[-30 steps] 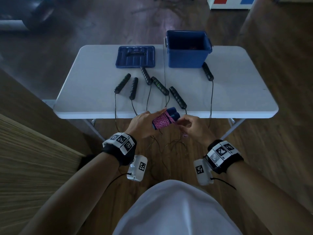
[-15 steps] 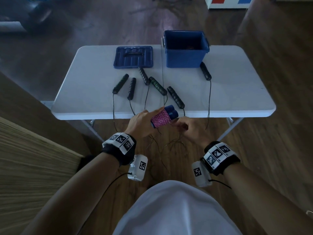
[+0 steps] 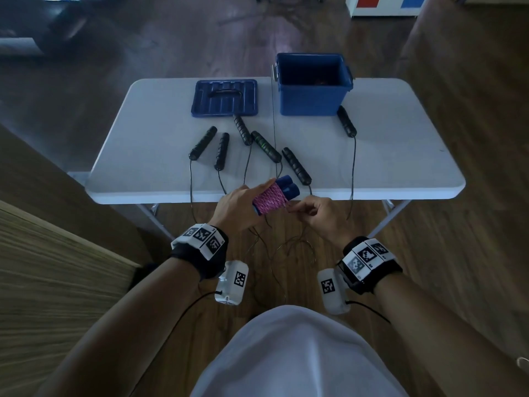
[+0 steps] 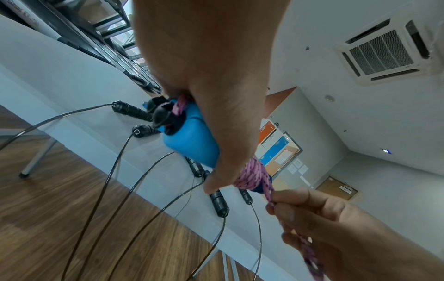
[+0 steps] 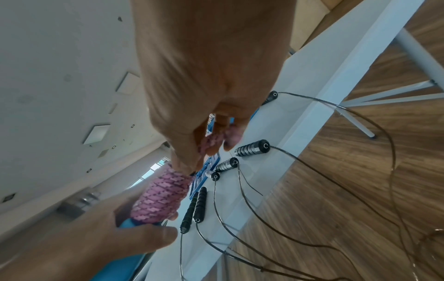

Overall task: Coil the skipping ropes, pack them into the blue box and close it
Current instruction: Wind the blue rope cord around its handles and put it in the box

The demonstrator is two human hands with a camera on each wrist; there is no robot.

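Pink rope [image 3: 270, 199] wound round blue handles [image 3: 289, 187] | left hand [image 3: 237, 209] fingers curled gripping the bundle | right hand [image 3: 316, 214] fingertips pinching the rope's loose end | blue box [image 3: 312, 98] open on table [image 3: 400, 156]

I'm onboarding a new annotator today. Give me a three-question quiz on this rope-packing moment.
1. True or false: the lid sits on the blue box.
2. How many black handles lie on the table?
3. The right hand pinches: A) a black handle B) the pink rope's loose end C) the lid.

Key: 1 false, it lies beside the open box. 2 six. 3 B, while the left hand grips the blue handles wrapped in pink rope.
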